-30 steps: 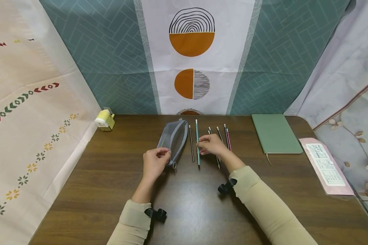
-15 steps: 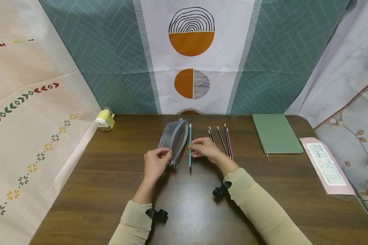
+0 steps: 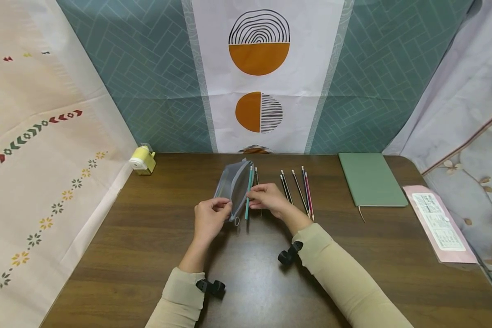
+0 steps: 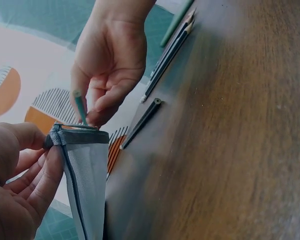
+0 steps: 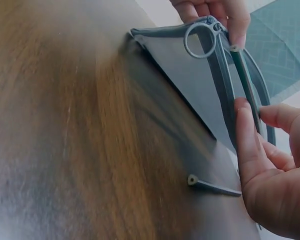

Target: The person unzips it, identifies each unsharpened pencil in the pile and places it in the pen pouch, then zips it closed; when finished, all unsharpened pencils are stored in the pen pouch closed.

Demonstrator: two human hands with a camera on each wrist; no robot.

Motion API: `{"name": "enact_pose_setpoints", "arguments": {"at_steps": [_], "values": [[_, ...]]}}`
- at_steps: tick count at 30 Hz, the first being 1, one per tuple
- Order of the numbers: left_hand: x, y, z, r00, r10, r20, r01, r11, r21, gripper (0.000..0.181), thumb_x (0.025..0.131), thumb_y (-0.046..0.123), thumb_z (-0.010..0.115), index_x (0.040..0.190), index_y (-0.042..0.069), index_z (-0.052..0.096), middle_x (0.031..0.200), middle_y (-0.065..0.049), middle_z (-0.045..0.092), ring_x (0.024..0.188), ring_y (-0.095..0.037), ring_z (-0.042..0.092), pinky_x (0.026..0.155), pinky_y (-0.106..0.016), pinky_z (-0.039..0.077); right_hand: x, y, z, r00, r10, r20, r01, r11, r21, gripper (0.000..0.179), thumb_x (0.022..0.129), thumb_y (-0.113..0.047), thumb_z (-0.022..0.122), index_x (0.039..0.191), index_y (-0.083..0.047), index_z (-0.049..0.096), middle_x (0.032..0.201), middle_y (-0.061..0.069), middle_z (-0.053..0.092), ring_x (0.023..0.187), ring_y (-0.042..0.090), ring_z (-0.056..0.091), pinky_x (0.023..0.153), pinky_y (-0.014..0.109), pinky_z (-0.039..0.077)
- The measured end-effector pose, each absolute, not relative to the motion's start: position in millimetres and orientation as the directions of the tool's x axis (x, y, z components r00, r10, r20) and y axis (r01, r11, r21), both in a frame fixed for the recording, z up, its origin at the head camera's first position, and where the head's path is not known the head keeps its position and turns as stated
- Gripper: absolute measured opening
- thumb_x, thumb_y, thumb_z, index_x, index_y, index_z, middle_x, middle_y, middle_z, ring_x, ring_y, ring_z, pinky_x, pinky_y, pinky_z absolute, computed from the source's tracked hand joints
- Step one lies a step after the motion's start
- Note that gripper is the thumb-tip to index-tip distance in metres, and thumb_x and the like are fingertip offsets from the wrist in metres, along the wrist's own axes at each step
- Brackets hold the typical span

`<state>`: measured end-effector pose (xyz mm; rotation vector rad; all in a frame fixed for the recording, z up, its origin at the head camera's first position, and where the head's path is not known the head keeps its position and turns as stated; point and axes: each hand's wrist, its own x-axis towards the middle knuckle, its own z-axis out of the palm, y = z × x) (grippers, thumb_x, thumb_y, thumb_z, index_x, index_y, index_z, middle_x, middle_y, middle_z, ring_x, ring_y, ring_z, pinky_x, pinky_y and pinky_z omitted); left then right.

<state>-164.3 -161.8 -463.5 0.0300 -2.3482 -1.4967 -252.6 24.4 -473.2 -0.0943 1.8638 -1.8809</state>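
A brown wooden table (image 3: 127, 255) — on it, pencils (image 3: 309, 196), green notebook (image 3: 373, 180), pink packet (image 3: 439, 223), yellow sharpener (image 3: 143, 160).

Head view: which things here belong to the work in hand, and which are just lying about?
Part of the work:
- left hand, pinching the mesh pouch
- right hand, pinching the teal pencil
- loose pencils, probably

Apparently just lying about:
- green notebook
- pink packet
- yellow-and-white gadget

One pencil (image 3: 249, 181) is teal, the pouch (image 3: 227, 180) grey, the brown table (image 3: 139, 246) wood-grained.
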Motion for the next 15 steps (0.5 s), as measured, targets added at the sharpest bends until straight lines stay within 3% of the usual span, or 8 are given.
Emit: {"name": "enact_pose_setpoints", "arguments": {"at_steps": [8,15], "values": [[-165,-159,-462,-0.943,-0.187,0.275,0.175,0.423,0.889,0.006,0.086,0.001,0.075,0.088,-0.004,0.077,0.076,-0.013,0.074,0.058,-0.014,0.068,0.053,-0.021,0.055,-253,17,-467,-0.903,-0.332,-0.273,0.298,-0.026,-0.954,0.033,0.098,-0.004,0.064,0.125,0.014,0.060,0.101,0.018,0.070,0.069,0.011,0.069,0.068,0.023,0.059],[-165,-157,-462,-0.946,-0.172,0.276,0.180,0.429,0.885,0.006,0.086,0.001,0.074,0.089,-0.004,0.077,0.075,-0.013,0.074,0.058,-0.016,0.069,0.053,-0.022,0.055,-254,12,-467,-0.916,-0.299,-0.267,0.267,0.040,-0.963,0.030,0.097,-0.007,0.067,0.120,0.012,0.063,0.096,0.017,0.072,0.066,0.011,0.069,0.063,0.023,0.058]]}}
